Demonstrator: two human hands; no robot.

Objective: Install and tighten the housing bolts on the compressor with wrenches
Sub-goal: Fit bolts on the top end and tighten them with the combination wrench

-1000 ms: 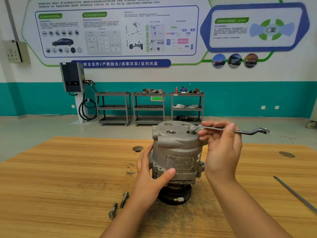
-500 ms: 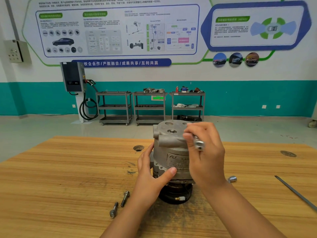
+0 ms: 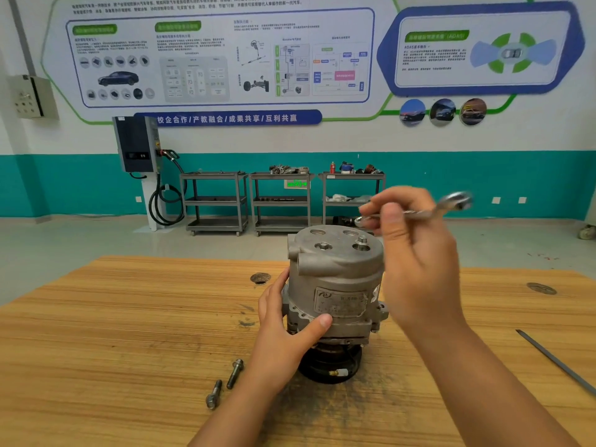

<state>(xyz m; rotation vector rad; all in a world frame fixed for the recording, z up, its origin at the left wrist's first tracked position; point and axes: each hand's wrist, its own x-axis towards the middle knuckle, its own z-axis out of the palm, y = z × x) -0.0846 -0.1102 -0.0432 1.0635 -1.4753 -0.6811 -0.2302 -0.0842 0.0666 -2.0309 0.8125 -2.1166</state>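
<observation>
The compressor [image 3: 335, 285] stands on end near the middle of the wooden table [image 3: 96, 333], pulley down. Your left hand [image 3: 283, 330] grips its lower body from the 8 o'clock side, thumb across the front flange. Your right hand [image 3: 416, 262] pinches the wrench [image 3: 419, 215] in its fingers, clear above the top face toward 1 o'clock. The tool is blurred, so which end faces the work is hard to tell.

One bolt [image 3: 362, 241] sits in the top face at about 3 o'clock. Its head stands proud, so I judge it not yet run down. Two loose bolts [image 3: 234, 374] lie on the table at 7 o'clock of the compressor.

Expect that cast metal body to be heavy and rigid, but tall on a narrow base, so wrench torque will likely try to spin or tip it. Hold low at the flange, where the edges give purchase; the rounded upper shell looks smooth. The wrench is slim, stiff steel: take it toward the far end for leverage, and seat it fully on the head before pulling.
</observation>
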